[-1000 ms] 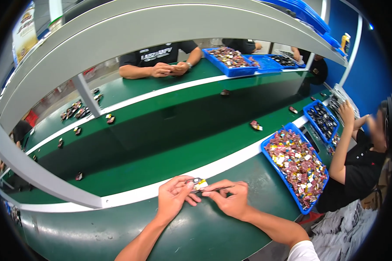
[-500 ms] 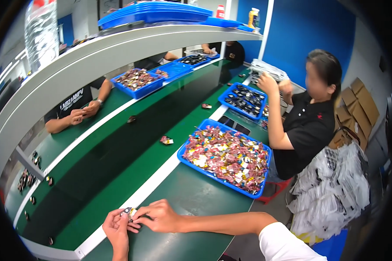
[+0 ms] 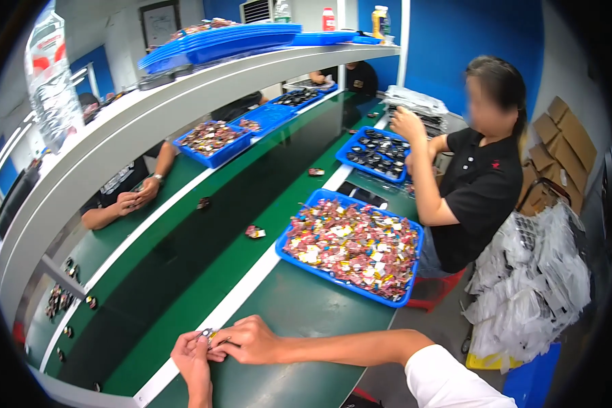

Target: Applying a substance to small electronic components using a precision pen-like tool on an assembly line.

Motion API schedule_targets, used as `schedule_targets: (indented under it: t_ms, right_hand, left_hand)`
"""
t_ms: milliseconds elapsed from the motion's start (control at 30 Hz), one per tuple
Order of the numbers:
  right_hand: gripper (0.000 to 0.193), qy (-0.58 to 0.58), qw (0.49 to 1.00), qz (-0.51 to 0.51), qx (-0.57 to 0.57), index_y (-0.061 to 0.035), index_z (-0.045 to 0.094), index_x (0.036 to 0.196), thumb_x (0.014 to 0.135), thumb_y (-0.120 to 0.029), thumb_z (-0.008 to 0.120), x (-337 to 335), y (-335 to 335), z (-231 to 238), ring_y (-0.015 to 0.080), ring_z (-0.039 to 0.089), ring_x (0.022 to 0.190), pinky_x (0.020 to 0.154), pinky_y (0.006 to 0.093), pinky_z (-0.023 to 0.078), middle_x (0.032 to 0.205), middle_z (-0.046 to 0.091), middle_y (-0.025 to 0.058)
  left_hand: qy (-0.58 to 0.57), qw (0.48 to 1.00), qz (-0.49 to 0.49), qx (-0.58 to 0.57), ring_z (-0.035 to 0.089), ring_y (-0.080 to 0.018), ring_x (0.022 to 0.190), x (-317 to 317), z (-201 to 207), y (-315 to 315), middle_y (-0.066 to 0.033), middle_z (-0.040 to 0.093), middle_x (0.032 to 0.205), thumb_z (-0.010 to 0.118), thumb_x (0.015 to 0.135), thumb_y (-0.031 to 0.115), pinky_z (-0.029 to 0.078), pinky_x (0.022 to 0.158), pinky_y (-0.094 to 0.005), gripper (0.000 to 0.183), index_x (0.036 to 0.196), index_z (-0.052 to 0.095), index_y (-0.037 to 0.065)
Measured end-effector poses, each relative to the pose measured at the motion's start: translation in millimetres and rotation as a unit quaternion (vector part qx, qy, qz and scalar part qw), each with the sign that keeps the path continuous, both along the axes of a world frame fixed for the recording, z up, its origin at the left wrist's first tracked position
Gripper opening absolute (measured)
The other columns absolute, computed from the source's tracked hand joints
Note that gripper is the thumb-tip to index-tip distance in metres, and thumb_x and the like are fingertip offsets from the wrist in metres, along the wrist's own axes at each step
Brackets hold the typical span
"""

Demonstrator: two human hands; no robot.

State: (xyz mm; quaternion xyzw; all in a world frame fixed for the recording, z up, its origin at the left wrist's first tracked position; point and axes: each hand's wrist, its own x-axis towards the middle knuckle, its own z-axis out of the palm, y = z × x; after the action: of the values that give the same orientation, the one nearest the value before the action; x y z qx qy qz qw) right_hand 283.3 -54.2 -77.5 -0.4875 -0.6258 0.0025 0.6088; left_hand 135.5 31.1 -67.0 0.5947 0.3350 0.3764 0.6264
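At the near edge of the belt, my left hand (image 3: 193, 356) pinches a small assembly (image 3: 207, 334) with a dark round part and a yellow-white patch. My right hand (image 3: 249, 340) meets it from the right, thumb and fingers closed around a thin dark item whose kind I cannot make out. Both hands hover close together over the green bench (image 3: 285, 299). Beyond them stands a blue tray (image 3: 340, 290) heaped with small parts (image 3: 350, 248) that have reddish wires and yellow and white patches.
Loose parts (image 3: 255, 232) lie spread along the green belt (image 3: 177, 272). At right, a co-worker (image 3: 486, 163) sits by a blue tray of black parts (image 3: 377, 153). Another person's hands (image 3: 137, 197) work across the belt. A white shelf (image 3: 204, 85) arches overhead. Plastic bags (image 3: 530, 292) pile at right.
My view has shifted slightly. My two hands remain together at the small assembly, with the left a little farther right. Parts on the belt appear slightly nearer to me.
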Motion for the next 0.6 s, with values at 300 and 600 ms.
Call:
schedule_targets:
  t_ms: [300, 600]
  right_hand:
    - [0.016, 0.030, 0.998, -0.049, 0.032, -0.0093, 0.076, 0.089, 0.075, -0.010, 0.083, 12, -2, 1, 0.0171, 0.063, 0.051, 0.050, 0.0261, 0.049, 0.080, 0.075, 0.0029]
    - [0.013, -0.012, 1.000, -0.019, 0.018, -0.0092, 0.069, 0.091, 0.081, -0.011, 0.077, 2, -2, -8, 0.0226, 0.061, 0.051, 0.051, 0.0325, 0.050, 0.082, 0.073, 0.0018]
  left_hand:
    - [0.162, 0.969, 0.161, 0.088, 0.065, -0.0181, 0.050, -33, 11, 86, -0.0138, 0.064, 0.078, 0.052, 0.098, 0.001, 0.053, 0.041, -0.0273, 0.013, 0.096, 0.058, -0.010]
    - [0.513, 0.707, 0.332, 0.357, 0.065, -0.0471, 0.091, -61, 26, 116, -0.0250, 0.065, 0.100, 0.060, 0.097, 0.022, 0.049, 0.075, -0.0555, 0.022, 0.094, 0.065, 0.000]
